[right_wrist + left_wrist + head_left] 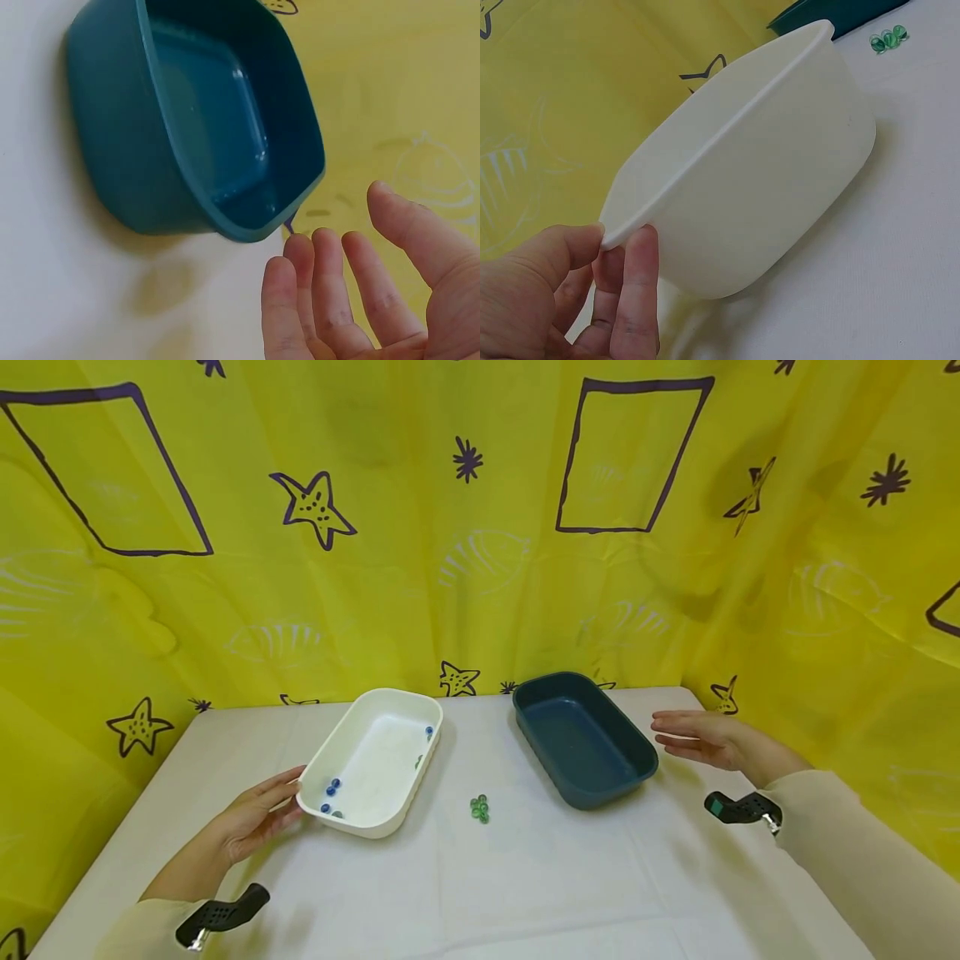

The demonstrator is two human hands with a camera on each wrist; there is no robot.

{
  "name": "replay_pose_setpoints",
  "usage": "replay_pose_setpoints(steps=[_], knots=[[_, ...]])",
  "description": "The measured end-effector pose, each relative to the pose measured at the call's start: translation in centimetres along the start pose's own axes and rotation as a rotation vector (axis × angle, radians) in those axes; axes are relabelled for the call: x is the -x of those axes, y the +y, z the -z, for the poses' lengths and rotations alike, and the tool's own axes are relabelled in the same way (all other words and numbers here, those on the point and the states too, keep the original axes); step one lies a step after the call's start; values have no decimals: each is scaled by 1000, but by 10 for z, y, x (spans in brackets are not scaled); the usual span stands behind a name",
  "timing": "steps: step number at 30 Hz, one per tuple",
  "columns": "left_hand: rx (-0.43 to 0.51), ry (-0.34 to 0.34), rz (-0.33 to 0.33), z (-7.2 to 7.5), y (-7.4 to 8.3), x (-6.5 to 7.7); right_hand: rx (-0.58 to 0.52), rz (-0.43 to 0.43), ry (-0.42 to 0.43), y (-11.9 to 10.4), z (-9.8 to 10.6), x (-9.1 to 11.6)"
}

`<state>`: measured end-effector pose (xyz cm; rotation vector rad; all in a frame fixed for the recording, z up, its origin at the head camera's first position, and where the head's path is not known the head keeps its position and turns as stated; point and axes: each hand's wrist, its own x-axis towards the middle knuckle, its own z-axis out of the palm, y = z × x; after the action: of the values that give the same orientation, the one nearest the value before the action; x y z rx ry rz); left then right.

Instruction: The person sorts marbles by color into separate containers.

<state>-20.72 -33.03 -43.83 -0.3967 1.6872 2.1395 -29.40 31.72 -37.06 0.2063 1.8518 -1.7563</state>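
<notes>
My left hand [258, 818] pinches the rim of a white plastic tub [765, 165] at its near left corner, thumb on top and fingers beneath. Inside the tub lie several blue marbles [330, 789] near that corner, another blue marble [429, 732] at the right wall and a greenish one below it. Beside the dark teal tub [112, 127], my right hand [705, 739] hovers with fingers extended and holds nothing; a small gap separates its fingertips from the rim. Between the two tubs, a cluster of green marbles [480, 808] sits on the tablecloth.
A white cloth [480, 893] covers the table. Yellow curtains [390, 593] with starfish and fish drawings hang behind it and along both sides. Black straps [742, 808] with metal clips are worn on both wrists over pale sleeves.
</notes>
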Motion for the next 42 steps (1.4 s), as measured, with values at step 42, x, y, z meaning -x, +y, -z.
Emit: replay_pose_setpoints(steps=[42], knots=[[-24,16,-8,-1,-1,0,-207,-56,-47,34,-6,-17]])
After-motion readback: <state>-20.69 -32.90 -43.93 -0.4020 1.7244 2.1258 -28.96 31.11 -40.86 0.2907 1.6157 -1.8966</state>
